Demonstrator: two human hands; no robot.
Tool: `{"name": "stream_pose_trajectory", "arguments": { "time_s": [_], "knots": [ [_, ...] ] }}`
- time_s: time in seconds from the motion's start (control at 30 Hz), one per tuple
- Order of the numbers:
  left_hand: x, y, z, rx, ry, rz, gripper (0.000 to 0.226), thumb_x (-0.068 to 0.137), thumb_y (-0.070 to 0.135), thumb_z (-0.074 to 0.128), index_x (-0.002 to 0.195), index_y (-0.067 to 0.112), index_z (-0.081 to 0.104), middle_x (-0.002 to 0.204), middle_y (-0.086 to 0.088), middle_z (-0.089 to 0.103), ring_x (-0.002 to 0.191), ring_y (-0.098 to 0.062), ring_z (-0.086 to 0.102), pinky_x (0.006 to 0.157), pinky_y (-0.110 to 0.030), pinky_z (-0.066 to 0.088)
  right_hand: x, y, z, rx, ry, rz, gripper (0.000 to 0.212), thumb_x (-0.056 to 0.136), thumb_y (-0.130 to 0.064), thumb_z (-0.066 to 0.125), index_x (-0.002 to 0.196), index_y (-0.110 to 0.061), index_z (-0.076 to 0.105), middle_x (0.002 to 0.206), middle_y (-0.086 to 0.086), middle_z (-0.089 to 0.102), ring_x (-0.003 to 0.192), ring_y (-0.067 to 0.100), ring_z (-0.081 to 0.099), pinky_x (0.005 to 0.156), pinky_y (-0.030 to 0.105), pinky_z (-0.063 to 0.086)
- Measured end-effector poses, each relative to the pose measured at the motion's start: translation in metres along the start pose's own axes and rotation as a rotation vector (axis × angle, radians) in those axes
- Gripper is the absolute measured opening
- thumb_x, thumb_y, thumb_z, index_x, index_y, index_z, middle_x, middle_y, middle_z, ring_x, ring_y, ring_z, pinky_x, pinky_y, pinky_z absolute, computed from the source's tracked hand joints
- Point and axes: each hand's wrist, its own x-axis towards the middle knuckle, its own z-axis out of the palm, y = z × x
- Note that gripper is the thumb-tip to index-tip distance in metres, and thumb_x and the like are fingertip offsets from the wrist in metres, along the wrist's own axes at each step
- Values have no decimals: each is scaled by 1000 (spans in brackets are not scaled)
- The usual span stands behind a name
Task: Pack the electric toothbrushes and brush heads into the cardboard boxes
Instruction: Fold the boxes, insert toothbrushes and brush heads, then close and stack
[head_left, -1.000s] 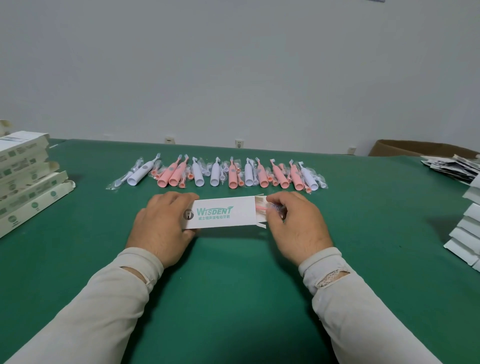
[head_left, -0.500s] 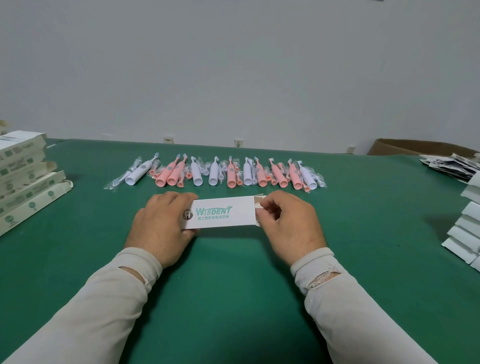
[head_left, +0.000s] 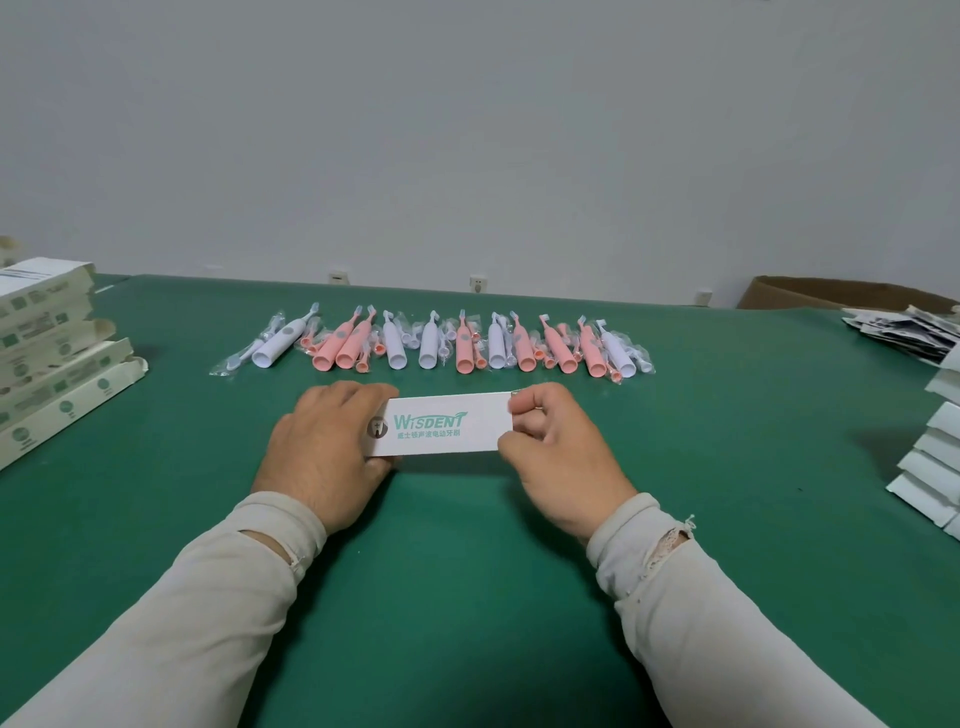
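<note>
White box (head_left: 441, 427) (WISDENT print), left hand (head_left: 324, 434) gripping, right hand (head_left: 558, 447) pinching end

Both hands (head_left: 332, 447) (head_left: 558, 457) grip white box (head_left: 447, 426) on green table (head_left: 467, 571).

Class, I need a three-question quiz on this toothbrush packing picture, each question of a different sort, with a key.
1. True or false: the left hand holds one end of the white box.
2. The row of toothbrushes lies: A) beyond the box, B) inside it, C) on the stack of boxes.
3. Which hand pinches the box's other end?

Key: 1 true; 2 A; 3 the right hand.
</note>
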Motion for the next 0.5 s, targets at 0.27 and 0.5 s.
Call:
{"name": "stream_pose_trajectory", "arguments": {
  "time_s": [0.27,0.5],
  "knots": [
    [1,-5,-4,74,27,-119,49,82,36,71,127,36,51,126,5,55,115,-27,46,88,-42,45,16,19,-42,-231,524,50,17,87,-13,60,83,-29,56,76,-12,60,65,8,56,61,23,40],
    [1,-4,-6,97,33,-185,49,82,36,70,127,34,51,123,1,56,114,-30,47,85,-42,46,26,33,-37,-759,297,121,39,95,-39,57,131,-24,61,127,-4,63,121,23,52,99,36,44]
  ]
}}
